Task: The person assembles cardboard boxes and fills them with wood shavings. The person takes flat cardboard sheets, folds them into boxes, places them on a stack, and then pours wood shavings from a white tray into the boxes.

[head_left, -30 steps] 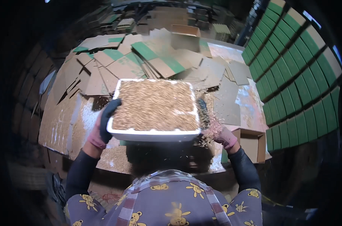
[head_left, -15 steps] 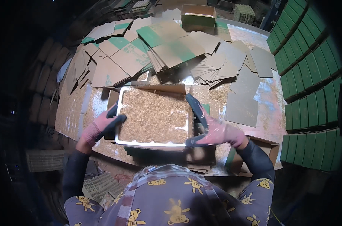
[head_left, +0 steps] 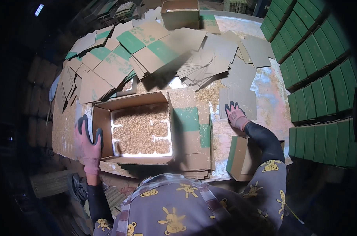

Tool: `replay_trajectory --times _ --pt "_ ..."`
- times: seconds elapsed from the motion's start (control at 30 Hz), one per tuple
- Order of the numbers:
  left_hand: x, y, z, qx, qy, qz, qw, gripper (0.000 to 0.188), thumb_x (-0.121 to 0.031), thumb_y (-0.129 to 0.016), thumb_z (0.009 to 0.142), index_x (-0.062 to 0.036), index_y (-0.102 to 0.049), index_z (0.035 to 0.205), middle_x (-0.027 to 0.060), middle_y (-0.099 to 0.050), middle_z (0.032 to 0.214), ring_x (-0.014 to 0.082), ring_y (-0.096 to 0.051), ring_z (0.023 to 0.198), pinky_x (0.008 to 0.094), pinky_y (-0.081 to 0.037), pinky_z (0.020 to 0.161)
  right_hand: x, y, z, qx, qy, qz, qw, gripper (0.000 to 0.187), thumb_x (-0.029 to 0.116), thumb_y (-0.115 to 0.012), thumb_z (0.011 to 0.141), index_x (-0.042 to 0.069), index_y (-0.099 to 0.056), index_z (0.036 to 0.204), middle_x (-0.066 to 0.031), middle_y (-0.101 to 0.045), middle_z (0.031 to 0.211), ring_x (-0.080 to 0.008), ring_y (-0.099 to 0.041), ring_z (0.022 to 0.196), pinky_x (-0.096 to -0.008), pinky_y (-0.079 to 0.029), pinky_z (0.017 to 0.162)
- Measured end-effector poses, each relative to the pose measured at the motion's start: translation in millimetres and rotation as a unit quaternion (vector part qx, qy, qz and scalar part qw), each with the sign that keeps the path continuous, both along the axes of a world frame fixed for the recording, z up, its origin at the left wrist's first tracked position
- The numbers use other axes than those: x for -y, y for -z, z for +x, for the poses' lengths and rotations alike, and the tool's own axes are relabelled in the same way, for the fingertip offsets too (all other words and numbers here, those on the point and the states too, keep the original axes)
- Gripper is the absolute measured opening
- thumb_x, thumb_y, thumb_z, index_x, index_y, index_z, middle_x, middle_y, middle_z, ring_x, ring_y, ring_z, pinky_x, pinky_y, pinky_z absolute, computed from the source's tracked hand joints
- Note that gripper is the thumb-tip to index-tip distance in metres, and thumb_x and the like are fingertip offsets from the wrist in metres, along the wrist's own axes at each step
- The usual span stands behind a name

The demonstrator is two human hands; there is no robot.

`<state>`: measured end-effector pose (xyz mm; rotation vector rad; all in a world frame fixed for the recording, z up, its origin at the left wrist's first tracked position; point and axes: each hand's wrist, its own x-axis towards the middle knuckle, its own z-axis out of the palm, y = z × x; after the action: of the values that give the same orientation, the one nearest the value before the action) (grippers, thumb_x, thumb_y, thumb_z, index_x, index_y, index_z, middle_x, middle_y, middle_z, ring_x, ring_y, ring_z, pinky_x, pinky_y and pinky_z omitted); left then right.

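Observation:
An open cardboard box (head_left: 171,135) stands in front of me, with a white tray (head_left: 145,155) down inside it. Light brown chaff-like flakes (head_left: 141,135) fill the tray. My left hand (head_left: 89,143), in a pink and dark glove, is at the box's left wall, its thumb and fingers apart on either side of the edge. To the right, my right hand (head_left: 236,117) lies with fingers spread on a grey cardboard sheet (head_left: 241,98); it is open and grips nothing visible.
Flat cardboard pieces (head_left: 147,43) with green bands are heaped across the table's far side. Another open box (head_left: 180,17) stands at the back, and one (head_left: 241,157) by my right forearm. Stacked green boxes (head_left: 322,94) line the right.
The flake-filled tray has gone from between my hands down into the box. My right hand has let go and moved right onto the grey sheet. The view has shifted too.

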<state>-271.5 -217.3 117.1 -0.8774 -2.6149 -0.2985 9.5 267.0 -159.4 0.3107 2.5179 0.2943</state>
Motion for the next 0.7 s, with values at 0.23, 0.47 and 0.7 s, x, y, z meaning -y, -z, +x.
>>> replay_trajectory --times 0.23,0.47,0.7 --pt "33.3 50.8 -12.4 0.331 0.049 0.27 0.903 0.059 -0.01 -0.056 0.091 0.0031 -0.035 0.144 0.0185 -0.046 0.143 0.0262 -0.044 0.131 0.0335 -0.034 0.109 29.5 -171.9 -68.4 -0.538 0.13 -0.059 0.831 0.04 0.021 -0.061 0.082 0.013 -0.06 0.121 -0.0161 -0.068 0.1 -0.0342 -0.067 0.087 -0.0442 -0.054 0.071" --pt "-0.4 -41.5 -0.5 0.04 0.31 0.255 0.915 0.041 -0.004 -0.061 0.081 0.0014 -0.058 0.121 0.0194 -0.058 0.124 0.0342 -0.053 0.118 0.0403 -0.039 0.104 318.7 -270.2 -151.7 -0.23 -0.148 -0.366 0.889 0.033 0.028 -0.062 0.083 0.007 -0.061 0.109 -0.0148 -0.064 0.106 -0.0302 -0.064 0.096 -0.0412 -0.05 0.086" --pt "-11.7 -6.5 -15.0 0.089 0.479 -0.164 0.858 0.055 -0.043 -0.071 0.077 -0.0147 -0.06 0.123 0.0107 -0.049 0.137 0.0326 -0.041 0.131 0.0533 -0.03 0.109 302.8 -294.8 -98.7 -0.573 0.073 -0.287 0.764 0.045 0.023 -0.07 0.079 0.008 -0.062 0.12 -0.016 -0.061 0.118 -0.0323 -0.059 0.108 -0.0377 -0.044 0.099"
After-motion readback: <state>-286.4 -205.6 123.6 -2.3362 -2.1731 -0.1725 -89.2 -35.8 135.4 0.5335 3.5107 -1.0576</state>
